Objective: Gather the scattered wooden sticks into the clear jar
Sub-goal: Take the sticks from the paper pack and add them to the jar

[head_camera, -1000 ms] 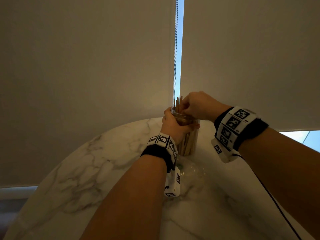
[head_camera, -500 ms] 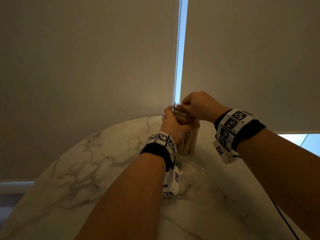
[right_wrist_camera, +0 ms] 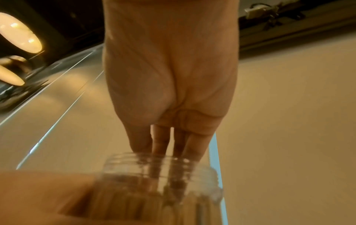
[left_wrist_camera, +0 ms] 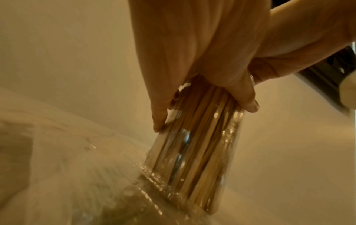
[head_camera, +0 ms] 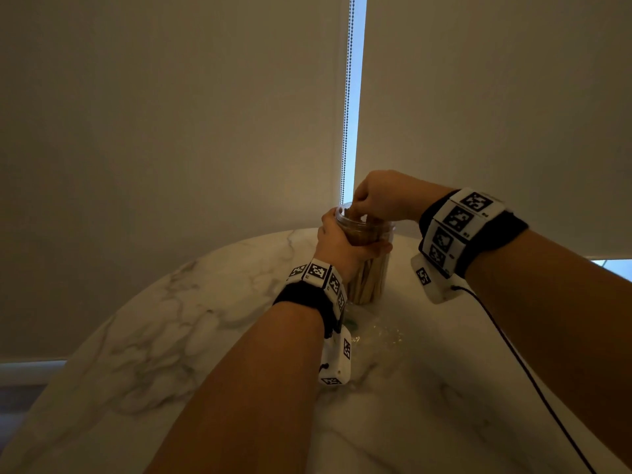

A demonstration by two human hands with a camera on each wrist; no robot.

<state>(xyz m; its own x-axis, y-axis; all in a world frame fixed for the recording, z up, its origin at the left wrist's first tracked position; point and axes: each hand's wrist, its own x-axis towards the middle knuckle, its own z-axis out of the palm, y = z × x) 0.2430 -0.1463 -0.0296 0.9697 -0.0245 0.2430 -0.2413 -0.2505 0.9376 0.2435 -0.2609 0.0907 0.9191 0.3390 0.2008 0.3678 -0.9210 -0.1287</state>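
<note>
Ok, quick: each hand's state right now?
Left hand: grips the clear jar of wooden sticks.
Right hand: fingertips in the jar's mouth; grip cannot be told.

Clear, glossy jar [head_camera: 371, 268], ridged with screw threads at the neck, low centre of frame. Pale matt wooden sticks [left_wrist_camera: 198, 137] inside. Polished white marble tabletop [head_camera: 171, 336], grey-veined, across the bottom. Matt fabric blinds [head_camera: 171, 114] above; beaded metal chain [head_camera: 347, 97] between.
</note>
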